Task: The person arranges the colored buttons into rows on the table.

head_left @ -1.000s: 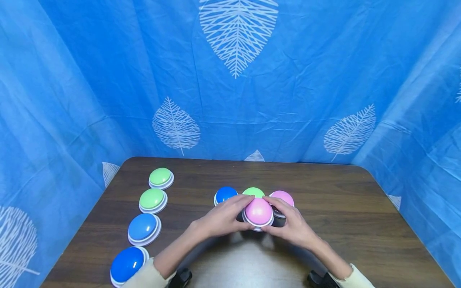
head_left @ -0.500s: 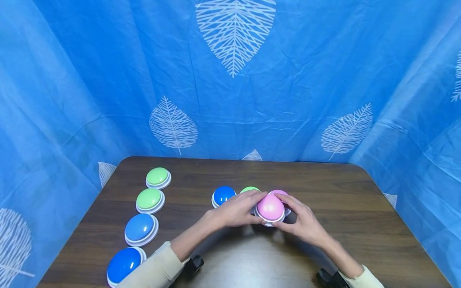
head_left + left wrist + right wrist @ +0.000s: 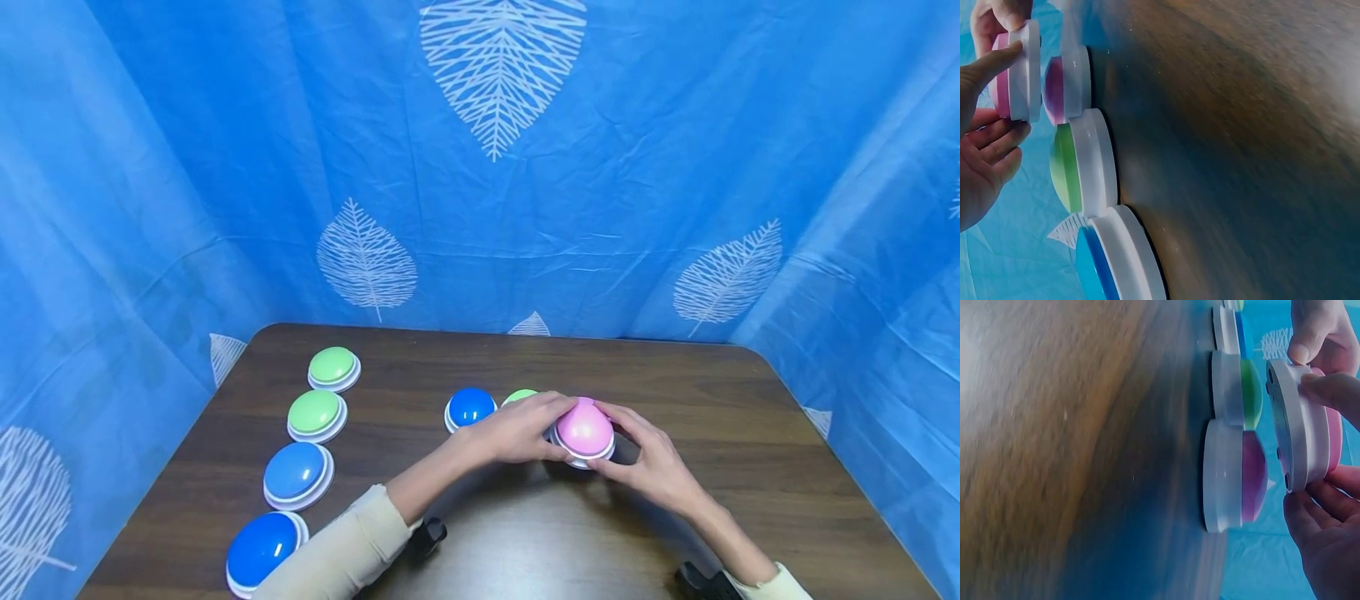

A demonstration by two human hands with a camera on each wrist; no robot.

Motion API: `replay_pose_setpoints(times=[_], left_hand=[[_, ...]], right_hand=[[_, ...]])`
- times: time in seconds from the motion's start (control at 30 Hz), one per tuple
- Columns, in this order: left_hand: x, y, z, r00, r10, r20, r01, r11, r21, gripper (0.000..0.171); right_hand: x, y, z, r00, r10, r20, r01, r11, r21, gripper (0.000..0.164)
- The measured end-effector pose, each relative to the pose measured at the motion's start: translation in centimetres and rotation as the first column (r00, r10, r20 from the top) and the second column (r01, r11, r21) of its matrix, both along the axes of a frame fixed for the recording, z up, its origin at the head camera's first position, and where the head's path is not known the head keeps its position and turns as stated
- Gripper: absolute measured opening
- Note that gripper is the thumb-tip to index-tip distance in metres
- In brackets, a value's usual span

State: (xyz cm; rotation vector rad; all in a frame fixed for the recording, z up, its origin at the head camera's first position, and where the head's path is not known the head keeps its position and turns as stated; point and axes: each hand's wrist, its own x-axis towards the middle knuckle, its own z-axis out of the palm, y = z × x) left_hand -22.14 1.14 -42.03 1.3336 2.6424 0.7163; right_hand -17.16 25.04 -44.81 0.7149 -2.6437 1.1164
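Both hands hold one pink dome push button with a white round base, raised off the table. My left hand grips its left side, thumb at the near rim and fingers at the far side. My right hand grips the right side the same way. Behind and below it, a second pink button stands on the table, mostly hidden in the head view. The wrist views show a gap between the two, with the held one's underside tilted slightly into sight. A green button sits beside the lower pink one.
A dark blue button ends that short row on the left. Along the left side of the wooden table runs a column: two green buttons, a lighter blue button and a large dark blue button. A blue leaf-print curtain surrounds the table.
Both hands have carried the pink button to the right, from in front of the green button to in front of the other pink one. The standing buttons have kept their places.
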Motion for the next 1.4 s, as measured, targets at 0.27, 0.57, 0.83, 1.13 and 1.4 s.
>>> replay_pose_setpoints(times=[0.27,0.57,0.83,1.13,1.4], left_hand=[[-0.5,1.8,0.1,1.000,-0.003,-0.008,0.003,1.000,-0.031,0.076],[-1.0,4.0,0.1,1.000,0.000,-0.024,-0.001,0.998,-0.058,0.077],[-1.0,5.6,0.1,0.999,0.020,-0.032,-0.023,0.995,-0.098,0.077],[-1.2,8.1,-0.1,0.996,0.018,-0.089,-0.031,0.989,-0.148,0.076],[-1.2,9.7,-0.1,0.996,0.006,-0.092,-0.023,0.983,-0.183,0.077]], right_hand=[[0.0,1.6,0.1,1.000,-0.019,0.002,0.019,1.000,-0.010,0.076],[0.1,3.3,0.4,0.999,-0.047,0.010,0.047,0.999,-0.002,0.077],[0.2,4.4,0.6,0.998,-0.053,0.016,0.052,0.999,0.016,0.077],[0.5,6.2,0.6,0.998,-0.056,0.005,0.055,0.997,0.051,0.077],[0.9,7.4,0.6,0.997,-0.074,-0.029,0.076,0.994,0.074,0.078]])
